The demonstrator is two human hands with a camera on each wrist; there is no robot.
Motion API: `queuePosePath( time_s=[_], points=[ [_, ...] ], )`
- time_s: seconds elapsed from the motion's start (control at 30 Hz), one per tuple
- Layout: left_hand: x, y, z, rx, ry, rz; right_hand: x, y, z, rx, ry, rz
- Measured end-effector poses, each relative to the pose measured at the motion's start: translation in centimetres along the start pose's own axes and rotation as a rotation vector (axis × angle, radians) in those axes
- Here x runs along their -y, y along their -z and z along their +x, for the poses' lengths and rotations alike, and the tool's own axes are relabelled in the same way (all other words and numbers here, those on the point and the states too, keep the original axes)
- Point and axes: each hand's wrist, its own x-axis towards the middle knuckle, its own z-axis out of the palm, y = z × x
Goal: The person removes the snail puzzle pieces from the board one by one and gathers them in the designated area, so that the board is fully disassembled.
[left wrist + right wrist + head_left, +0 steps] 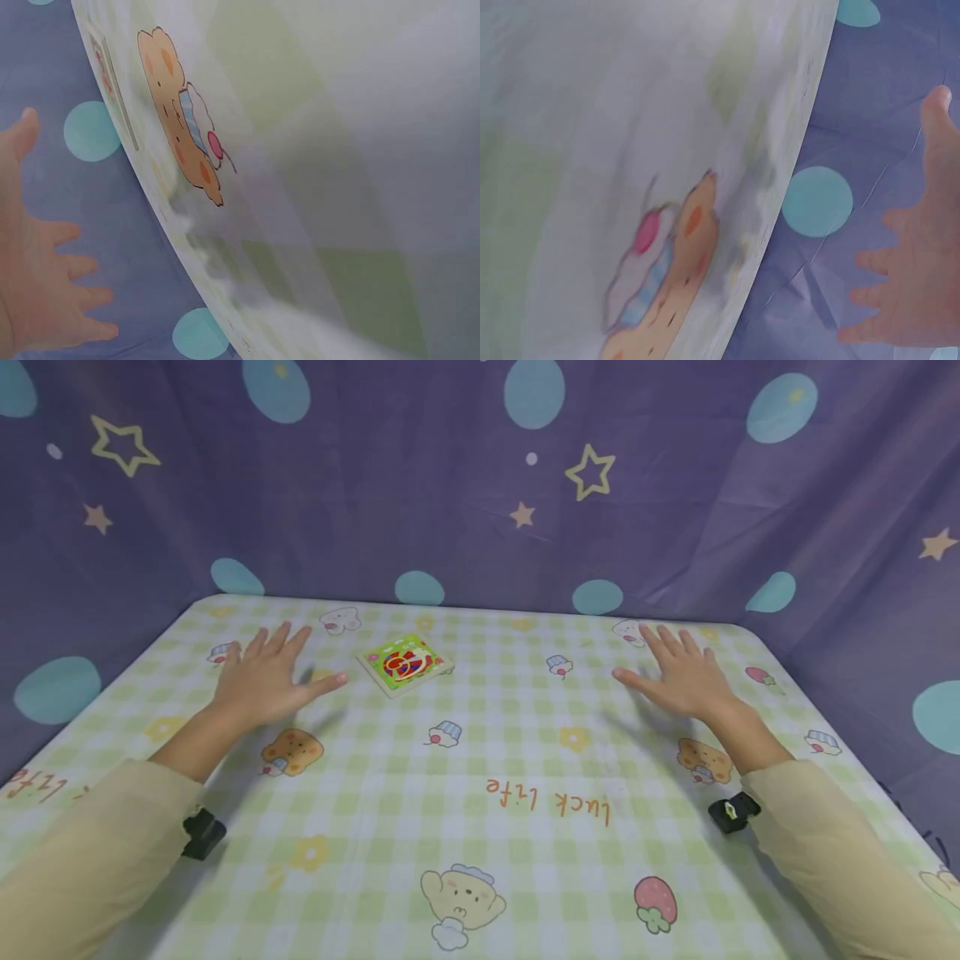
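A small square puzzle board (405,664) with a green, red and blue picture lies flat on the checked table, left of the middle and toward the back. To its left my left hand (265,681) is held above the cloth with fingers spread and nothing in it. Over the right side of the table my right hand (681,672) hovers the same way, palm down, fingers spread, holding nothing. Both wrist views show the left hand (45,277) and the right hand (915,262) apart from the tabletop. In the left wrist view the board (111,79) appears edge-on.
A green-and-white checked cloth (375,793) with printed cartoons and lettering covers the table. Behind it hangs a purple curtain (450,477) with stars and teal ovals. Dark wrist cameras (202,833) sit under both forearms.
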Motion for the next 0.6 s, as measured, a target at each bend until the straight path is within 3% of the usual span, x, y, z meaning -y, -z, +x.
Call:
queuePosePath(
  time_s=[0.17,0.33,0.6],
  points=[
    [-0.7,0.2,0.0,-0.056,-0.022,-0.003,1.3,0.0,0.8,-0.012,0.040,0.009],
    [-1.3,0.0,0.1,-0.099,-0.072,0.045,3.4,-0.5,2.1,0.048,0.097,0.087],
    [-3.1,-0.2,0.6,-0.043,-0.091,0.017,7.6,-1.7,5.1,0.121,0.292,0.172]
  ],
)
